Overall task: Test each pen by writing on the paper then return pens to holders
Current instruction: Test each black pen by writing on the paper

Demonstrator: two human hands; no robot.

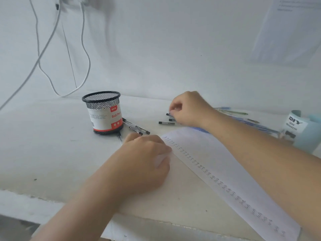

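Bare forearms lead to bare left hand [145, 154] and right hand [190, 108].

White cables [39, 60] dangle down the wall [173, 49] back left, a printed sheet [286, 28] stuck up top right, whitish desk [43, 136] underneath.

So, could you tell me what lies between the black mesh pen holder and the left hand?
Clear black-capped pens lie there, beside the black mesh pen holder and just beyond the left hand, in the head view.
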